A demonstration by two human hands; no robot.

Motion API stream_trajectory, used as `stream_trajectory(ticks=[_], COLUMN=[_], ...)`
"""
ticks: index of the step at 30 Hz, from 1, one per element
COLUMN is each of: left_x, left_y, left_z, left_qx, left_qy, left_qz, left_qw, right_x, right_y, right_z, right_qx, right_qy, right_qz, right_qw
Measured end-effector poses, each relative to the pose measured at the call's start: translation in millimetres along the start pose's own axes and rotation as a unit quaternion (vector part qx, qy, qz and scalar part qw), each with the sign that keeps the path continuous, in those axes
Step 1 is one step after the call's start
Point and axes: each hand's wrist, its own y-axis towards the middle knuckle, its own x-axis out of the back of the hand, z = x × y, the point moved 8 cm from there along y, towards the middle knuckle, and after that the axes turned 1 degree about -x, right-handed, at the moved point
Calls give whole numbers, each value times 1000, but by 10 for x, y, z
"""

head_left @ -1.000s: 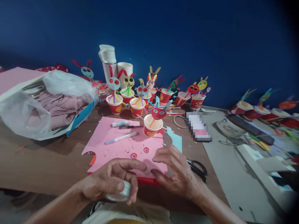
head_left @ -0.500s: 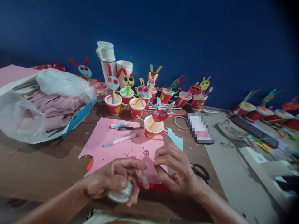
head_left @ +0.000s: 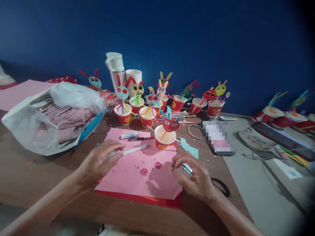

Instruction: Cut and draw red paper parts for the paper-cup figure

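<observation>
My left hand is over the left edge of the pink paper. Its fingers and thumb close around a whitish, blurred roll of clear tape, beside a white marker. My right hand hovers at the paper's right edge, thumb and forefinger pinched; anything between them is too small to make out. Two small red discs with hearts, one a red disc, lie on the paper between my hands. Behind them stands a red paper cup bearing a red rabbit-eared face.
Black-handled scissors lie partly under my right hand. Several decorated cups, including a cup with a blue face, line the back near a white jug. A stuffed plastic bag stands left; a phone lies right.
My left hand has moved up and left with the tape roll, turning palm down towards the marker. My right hand has shifted slightly right, still pinched. The view has shifted a little.
</observation>
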Motion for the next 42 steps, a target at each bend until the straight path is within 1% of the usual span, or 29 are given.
stream_trajectory(ticks=[1,3,5,7,9,12,14,16,18,20,23,25,26,27,29,30,32,34,37,42], left_x=[-22,-88,-148,-189,-227,-328,-376,-373,-329,-239,-102,-82,-105,-161,-377,-514,-767,-936,-1053,-1097], left_y=[36,98,143,169,176,159,143,139,138,127,76,35,18,10,13,29,80,143,223,252], left_z=[-18,6,87,187,287,420,478,506,492,427,236,55,-55,-165,-401,-492,-602,-667,-709,-650], left_qx=[-41,-100,-132,-152,-170,-200,-212,-206,-190,-172,-144,-130,-128,-125,-133,-124,-86,-62,-65,-54], left_qy=[48,142,216,263,298,341,356,354,336,311,251,184,144,109,54,40,34,42,61,64], left_qz=[1,16,26,20,9,25,39,41,37,18,-13,-22,-23,-17,32,67,126,151,152,147], left_qw=[998,985,967,953,939,918,909,912,922,935,957,974,981,986,989,989,988,986,984,986], right_x=[-11,-29,-43,-55,-61,-75,-74,-48,0,65,189,264,291,307,303,284,226,160,69,-42], right_y=[-11,-26,-31,-31,-33,-43,-51,-55,-56,-57,-65,-77,-84,-91,-98,-97,-94,-93,-97,-82], right_z=[-16,-31,-31,-31,-33,-34,-33,-34,-39,-61,-133,-209,-252,-294,-364,-388,-413,-413,-394,-333], right_qx=[-8,-18,-22,-22,-20,-12,-7,-6,-9,-20,-53,-83,-99,-114,-141,-149,-160,-167,-178,-190], right_qy=[-4,-15,-23,-24,-26,-38,-46,-49,-42,-29,3,30,43,55,76,90,125,155,173,149], right_qz=[2,5,5,3,-2,-2,-1,-6,-16,-31,-72,-103,-117,-126,-129,-124,-106,-84,-51,2], right_qw=[1000,1000,999,999,999,999,999,999,999,999,996,991,987,984,979,977,973,970,967,970])
